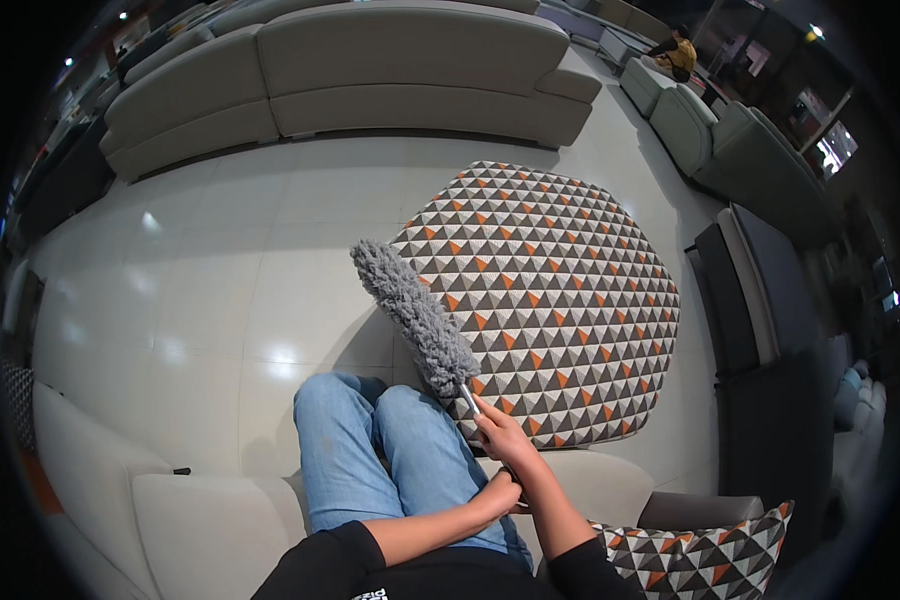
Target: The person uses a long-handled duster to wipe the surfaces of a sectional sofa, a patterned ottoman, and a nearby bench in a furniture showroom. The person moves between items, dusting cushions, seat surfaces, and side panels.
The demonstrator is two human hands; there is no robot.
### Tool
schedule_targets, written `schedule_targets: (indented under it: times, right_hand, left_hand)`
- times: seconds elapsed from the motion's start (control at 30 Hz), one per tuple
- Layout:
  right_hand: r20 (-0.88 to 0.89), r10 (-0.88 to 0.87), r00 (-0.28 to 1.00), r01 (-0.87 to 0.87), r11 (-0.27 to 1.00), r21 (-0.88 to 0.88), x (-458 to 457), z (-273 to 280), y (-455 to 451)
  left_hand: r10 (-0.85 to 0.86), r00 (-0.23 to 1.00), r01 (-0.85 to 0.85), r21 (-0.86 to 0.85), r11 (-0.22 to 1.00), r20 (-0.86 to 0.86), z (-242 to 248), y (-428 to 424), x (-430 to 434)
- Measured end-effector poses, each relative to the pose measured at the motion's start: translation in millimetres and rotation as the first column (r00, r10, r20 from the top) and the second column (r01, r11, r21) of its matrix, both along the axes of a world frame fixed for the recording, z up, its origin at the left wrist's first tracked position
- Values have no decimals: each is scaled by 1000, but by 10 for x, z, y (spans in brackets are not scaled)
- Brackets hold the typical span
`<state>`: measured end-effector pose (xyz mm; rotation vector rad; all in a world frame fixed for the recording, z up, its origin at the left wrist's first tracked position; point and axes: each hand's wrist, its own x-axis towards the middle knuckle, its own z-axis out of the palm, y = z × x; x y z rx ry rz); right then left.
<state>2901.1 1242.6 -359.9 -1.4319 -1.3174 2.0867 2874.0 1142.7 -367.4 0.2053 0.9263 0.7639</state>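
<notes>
A fluffy grey duster (418,319) lies slanted along the left edge of a large ottoman (547,300) covered in a grey, white and orange triangle pattern. My right hand (504,435) grips the metal shaft just below the fluffy head. Lower down, my left hand (499,495) is closed around the handle end, crossing near my right forearm, which partly hides it. The duster's head overlaps the ottoman's edge; whether it presses on the fabric cannot be told.
I sit on a light sofa (217,525) beside a patterned cushion (697,559). A beige sofa (420,67) stands ahead across the tiled floor (285,285). Dark furniture (765,420) and green-grey seats (765,157) line the right. A person (675,54) sits far off at the upper right.
</notes>
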Motion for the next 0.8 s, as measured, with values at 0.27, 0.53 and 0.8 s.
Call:
schedule_targets:
  times: [0.27, 0.53, 0.8]
  right_hand:
    - [-85, -497, 864, 467, 853, -234, 678, -8, 81]
    - [-77, -475, 876, 443, 858, -261, 742, 4, 147]
    - [-92, -260, 961, 245, 958, -150, 313, -69, 350]
  left_hand:
    - [-396, 917, 390, 91, 916, 49, -138, 215, 125]
    - [-386, 910, 398, 53, 916, -149, -84, 291, 259]
    - [-210, 974, 210, -12, 978, -79, -180, 381, 42]
